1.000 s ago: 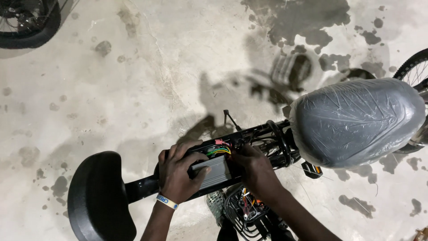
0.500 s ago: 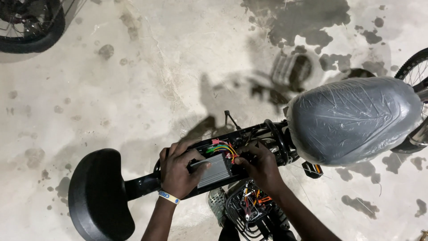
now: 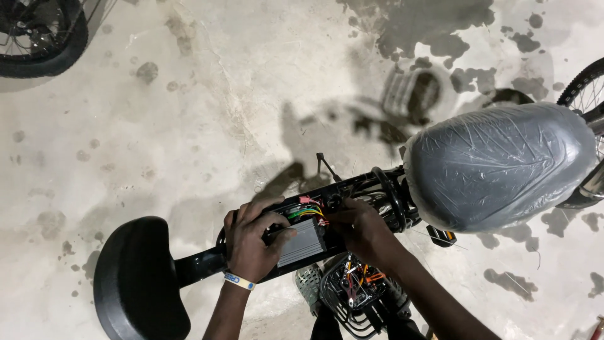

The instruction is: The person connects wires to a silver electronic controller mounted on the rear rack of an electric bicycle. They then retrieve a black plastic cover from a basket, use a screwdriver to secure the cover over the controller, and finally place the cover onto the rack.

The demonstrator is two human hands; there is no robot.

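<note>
At nine o'clock of the frame lies the smooth black seat (image 3: 139, 280), and just right of it your left hand (image 3: 251, 242) clasps the ribbed grey metal controller box (image 3: 302, 242) with fingers curled over its top edge, probably to keep it steady on the black frame (image 3: 371, 189). At the centre your right hand (image 3: 357, 225) pinches with narrow fingers at the coloured wires (image 3: 306, 209) at the box's upper end; whether it holds one, I cannot tell. At three o'clock sits the rounded grey seat (image 3: 500, 165), wrapped in wrinkled plastic film, above the stained concrete floor (image 3: 157, 138).
</note>
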